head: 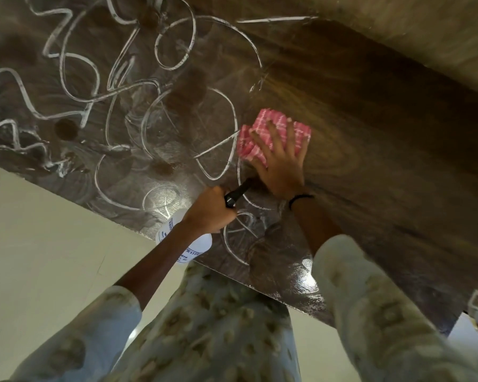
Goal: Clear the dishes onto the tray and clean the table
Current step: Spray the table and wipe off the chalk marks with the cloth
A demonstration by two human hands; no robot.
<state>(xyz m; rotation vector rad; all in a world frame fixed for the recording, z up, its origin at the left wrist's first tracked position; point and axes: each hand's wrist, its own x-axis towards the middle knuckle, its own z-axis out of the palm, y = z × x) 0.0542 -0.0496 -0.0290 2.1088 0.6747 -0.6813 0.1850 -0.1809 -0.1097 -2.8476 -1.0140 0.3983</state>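
Blur smears our right hand [280,164], fingers spread flat on the folded pink-and-white checked cloth [271,133] mid dark wooden table [370,119]. Our left hand [209,209] grips the half-hidden white spray bottle [196,244] at the near edge.

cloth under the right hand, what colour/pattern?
Pink with thin white stripes, folded cloth pressed flat by the right hand; head view.
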